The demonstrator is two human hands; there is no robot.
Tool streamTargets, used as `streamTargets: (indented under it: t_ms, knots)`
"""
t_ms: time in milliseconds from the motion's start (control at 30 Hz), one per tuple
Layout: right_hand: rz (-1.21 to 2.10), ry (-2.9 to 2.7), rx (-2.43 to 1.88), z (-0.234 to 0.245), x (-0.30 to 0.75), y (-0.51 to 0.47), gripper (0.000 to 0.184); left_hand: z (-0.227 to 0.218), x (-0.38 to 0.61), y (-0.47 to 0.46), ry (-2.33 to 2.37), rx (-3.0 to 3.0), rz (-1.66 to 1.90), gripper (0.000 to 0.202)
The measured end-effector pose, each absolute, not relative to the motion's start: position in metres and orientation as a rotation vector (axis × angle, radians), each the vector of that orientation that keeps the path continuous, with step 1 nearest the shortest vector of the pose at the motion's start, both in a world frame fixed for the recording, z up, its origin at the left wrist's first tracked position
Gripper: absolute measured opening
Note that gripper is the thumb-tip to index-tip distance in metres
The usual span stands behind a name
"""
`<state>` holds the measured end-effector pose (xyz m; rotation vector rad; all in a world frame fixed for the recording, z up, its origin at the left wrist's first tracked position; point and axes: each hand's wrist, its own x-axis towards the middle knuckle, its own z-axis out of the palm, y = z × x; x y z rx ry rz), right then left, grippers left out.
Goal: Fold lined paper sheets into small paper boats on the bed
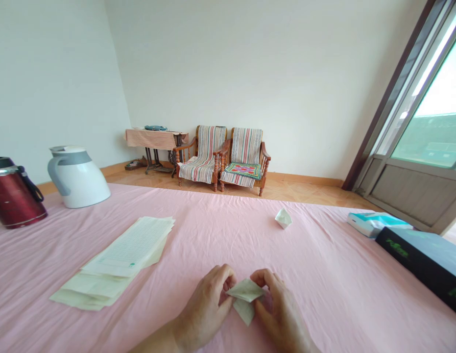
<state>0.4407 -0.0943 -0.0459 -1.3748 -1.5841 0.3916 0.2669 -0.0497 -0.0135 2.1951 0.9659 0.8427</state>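
Note:
A small folded piece of pale paper (246, 296) lies low in the middle of the view, over the pink tablecloth (323, 274). My left hand (207, 306) pinches its left edge with curled fingers. My right hand (281, 314) grips its right side, thumb and fingers closed on the paper. A finished white folded paper shape (283, 217) sits alone farther back, beyond my right hand.
A stack of gridded paper sheets (119, 260) lies to the left. A white kettle (78, 175) and a red flask (12, 192) stand at the back left. A teal box (374, 223) and a long dark box (424, 260) rest at the right edge. Chairs (222, 157) line the far wall.

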Motion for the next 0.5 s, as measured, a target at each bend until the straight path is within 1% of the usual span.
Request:
streamTargets:
  t_ms: [33,333,500]
  knots:
    - [0.393,-1.611,-1.377,-0.0442,0.4417,-0.0941,0.011,-0.0132,0.2672,-0.05,0.963,2.187,0.847,0.025]
    - [0.259,-1.84,-1.427,-0.0423,0.4489,-0.0933,0.022,-0.0081,0.2659,-0.05,0.863,2.336,0.791,0.027]
    - [0.295,-1.875,-1.441,-0.0413,0.4482,-0.0953,0.025,-0.0083,0.2624,-0.048,0.789,2.36,0.739,0.026]
